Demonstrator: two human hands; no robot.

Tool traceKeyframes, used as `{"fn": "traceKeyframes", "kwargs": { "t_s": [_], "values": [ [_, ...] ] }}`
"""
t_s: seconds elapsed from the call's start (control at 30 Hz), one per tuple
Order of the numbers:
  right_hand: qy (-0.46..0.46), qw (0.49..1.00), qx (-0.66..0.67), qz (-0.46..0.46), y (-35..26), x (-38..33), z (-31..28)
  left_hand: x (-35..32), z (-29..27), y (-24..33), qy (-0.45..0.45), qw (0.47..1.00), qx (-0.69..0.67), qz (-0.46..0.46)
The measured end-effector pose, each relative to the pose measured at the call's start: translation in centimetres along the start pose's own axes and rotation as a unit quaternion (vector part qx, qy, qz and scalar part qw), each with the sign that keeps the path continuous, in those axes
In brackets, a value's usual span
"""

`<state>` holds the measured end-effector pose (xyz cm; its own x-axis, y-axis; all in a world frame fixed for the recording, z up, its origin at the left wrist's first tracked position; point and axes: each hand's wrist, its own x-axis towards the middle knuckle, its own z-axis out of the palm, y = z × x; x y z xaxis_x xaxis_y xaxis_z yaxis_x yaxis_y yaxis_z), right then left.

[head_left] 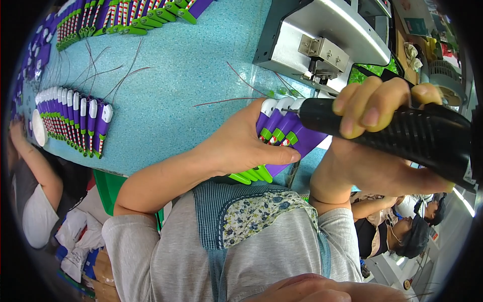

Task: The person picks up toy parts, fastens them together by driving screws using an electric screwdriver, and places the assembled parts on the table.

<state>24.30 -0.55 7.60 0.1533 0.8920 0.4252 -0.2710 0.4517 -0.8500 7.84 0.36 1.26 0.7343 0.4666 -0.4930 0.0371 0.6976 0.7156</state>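
My left hand (pixel 234 138) grips a small fan of purple plastic pieces (pixel 308 135) with white ends, green parts and red-and-white striped bands. Its thumb lies across the front of them. Wrapped around a black powered screwdriver (pixel 420 132) is my right hand (pixel 375 108). The tool lies sideways, its thin bit pointing left at the white end of one held piece. Whether the bit sits in a screw is too small to tell. Thin dark red wires stretch across the table beside the held pieces.
A row of similar pieces (pixel 75 118) lies at the left of the blue table (pixel 171 75), with more pieces (pixel 131 17) at the far edge. A metal machine (pixel 322 45) stands far right. Another person's arm (pixel 37 166) is at left; other people sit at right.
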Motion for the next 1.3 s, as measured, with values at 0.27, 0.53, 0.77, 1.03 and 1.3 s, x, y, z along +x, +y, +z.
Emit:
{"fn": "traceKeyframes", "kwargs": {
  "t_s": [0.27, 0.53, 0.77, 1.03, 1.3],
  "values": [
    [-0.085, 0.989, -0.078, -0.098, -1.1, 2.5, -3.4, 0.3, 0.3, -0.2, 0.008, 1.0, -0.003, -0.026],
    [-0.06, 0.996, -0.015, -0.056, -0.8, -0.3, -0.1, 0.1, 0.4, -0.4, 0.011, 1.0, -0.013, -0.024],
    [-0.051, 0.998, -0.021, -0.022, -0.1, -1.1, -0.5, 0.2, 0.5, 0.0, -0.03, 0.999, -0.034, -0.003],
    [-0.07, 0.997, -0.012, -0.04, -0.6, 0.6, -0.8, 0.3, 0.2, -0.1, 0.011, 1.0, 0.013, -0.001],
    [-0.075, 0.99, -0.078, -0.087, -1.1, 1.6, -2.8, 0.4, 0.1, -0.8, 0.025, 0.999, 0.044, -0.001]
  ]
}}
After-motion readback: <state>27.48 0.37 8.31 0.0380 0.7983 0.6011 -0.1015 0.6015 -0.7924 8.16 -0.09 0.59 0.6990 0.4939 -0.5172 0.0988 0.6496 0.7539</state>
